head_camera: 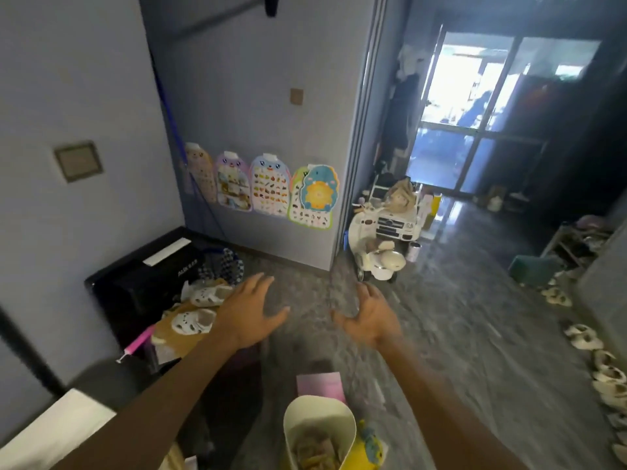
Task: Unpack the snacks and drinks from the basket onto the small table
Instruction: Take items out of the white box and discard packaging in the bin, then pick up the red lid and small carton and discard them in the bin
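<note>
Both my arms reach forward over a grey marble floor. My left hand (pixel 249 312) is open with fingers spread and holds nothing. A little to its right, my right hand (pixel 369 315) is also open and empty, palm turned inward. No basket, snacks, drinks or small table can be made out in this view. A cream bin (pixel 319 418) with crumpled wrappers inside stands on the floor below my hands, near the bottom edge.
A black case (pixel 149 276) sits against the left wall, with white sandals (pixel 196 320) on cardboard beside it. White ride-on toy cars (pixel 386 239) stand by the doorway. Shoes (pixel 597 364) line the right wall. A pink sheet (pixel 319 385) lies on the floor.
</note>
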